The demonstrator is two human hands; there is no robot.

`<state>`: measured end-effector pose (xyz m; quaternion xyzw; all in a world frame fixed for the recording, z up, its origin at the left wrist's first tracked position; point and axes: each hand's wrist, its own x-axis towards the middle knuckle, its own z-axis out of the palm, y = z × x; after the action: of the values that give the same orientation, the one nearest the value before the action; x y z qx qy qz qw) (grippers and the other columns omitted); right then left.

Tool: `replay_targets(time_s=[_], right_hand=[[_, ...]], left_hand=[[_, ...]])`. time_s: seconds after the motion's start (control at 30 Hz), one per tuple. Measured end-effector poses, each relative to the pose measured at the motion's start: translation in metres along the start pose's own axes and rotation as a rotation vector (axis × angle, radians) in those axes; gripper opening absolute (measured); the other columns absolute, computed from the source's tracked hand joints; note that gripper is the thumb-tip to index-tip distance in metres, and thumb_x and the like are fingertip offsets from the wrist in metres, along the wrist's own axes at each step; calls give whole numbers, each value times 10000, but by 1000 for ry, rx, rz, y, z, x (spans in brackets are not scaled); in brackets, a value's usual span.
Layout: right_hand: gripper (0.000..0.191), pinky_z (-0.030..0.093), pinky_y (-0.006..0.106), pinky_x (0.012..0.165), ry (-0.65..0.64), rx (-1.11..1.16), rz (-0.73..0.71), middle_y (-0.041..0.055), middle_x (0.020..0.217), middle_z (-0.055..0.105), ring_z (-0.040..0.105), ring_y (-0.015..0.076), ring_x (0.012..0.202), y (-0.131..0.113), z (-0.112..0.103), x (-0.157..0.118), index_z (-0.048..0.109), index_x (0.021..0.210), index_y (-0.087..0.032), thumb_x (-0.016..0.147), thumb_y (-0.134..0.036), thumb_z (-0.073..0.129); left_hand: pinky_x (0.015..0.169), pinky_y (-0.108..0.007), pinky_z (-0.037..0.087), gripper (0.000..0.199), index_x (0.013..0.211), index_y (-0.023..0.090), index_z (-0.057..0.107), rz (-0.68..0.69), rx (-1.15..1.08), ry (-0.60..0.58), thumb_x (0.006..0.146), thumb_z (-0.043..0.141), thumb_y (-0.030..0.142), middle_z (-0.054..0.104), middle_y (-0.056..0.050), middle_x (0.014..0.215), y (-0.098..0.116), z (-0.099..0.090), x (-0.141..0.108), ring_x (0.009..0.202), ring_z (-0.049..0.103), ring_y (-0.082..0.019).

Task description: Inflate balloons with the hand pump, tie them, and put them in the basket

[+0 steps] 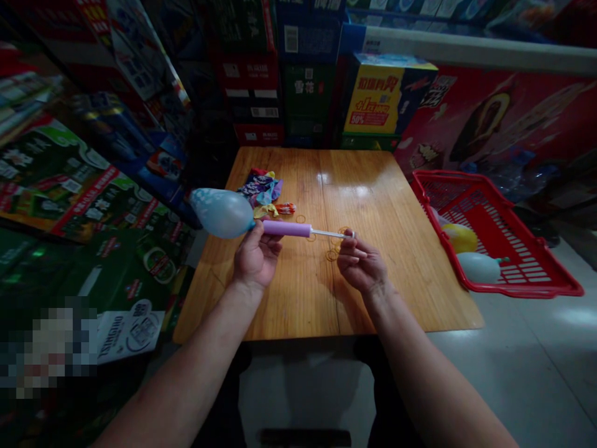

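Note:
A partly inflated light blue balloon sits on the left end of a purple hand pump. My left hand is closed on the pump's left end, at the balloon's neck. The pump's white rod is drawn out to the right, and my right hand grips its end handle. Just behind the balloon lies a pile of deflated, colourful balloons on the wooden table. Several thin rubber bands lie on the table between and beyond my hands.
Right of the table stands a red basket holding a yellow balloon and a pale green balloon. Stacked cartons line the back, and drink cases stand close on the left.

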<state>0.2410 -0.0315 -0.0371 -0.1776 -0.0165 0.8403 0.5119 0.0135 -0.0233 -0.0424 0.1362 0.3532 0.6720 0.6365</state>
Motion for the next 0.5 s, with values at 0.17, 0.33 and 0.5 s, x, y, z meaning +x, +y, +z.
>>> replay_targets(time_s=[0.17,0.33,0.5], right_hand=[[124,376,119,437,34,-30,50,-43,670,616,382,7,405,27,4,4,633,947,-150,990,-154,517],[108,375,114,436,11,-48,44,-49,688,619,375,4,409,15,0,2,626,954,-159,978,-133,524],[139,358,112,417,4,-57,-32,-68,664,602,352,3,385,0,-2,-2,623,948,-174,977,-111,503]], left_hand=[[571,-187,483,293,1131,223,687,-120,8,-48,864,717,341,734,-92,1127,-23,5,-22,961,707,-188],[603,-204,504,263,1085,200,699,-109,19,-47,857,719,329,742,-97,1069,-13,3,-9,882,713,-173],[554,-189,476,277,1084,196,705,13,16,7,848,730,340,747,-85,1020,6,-2,2,849,713,-169]])
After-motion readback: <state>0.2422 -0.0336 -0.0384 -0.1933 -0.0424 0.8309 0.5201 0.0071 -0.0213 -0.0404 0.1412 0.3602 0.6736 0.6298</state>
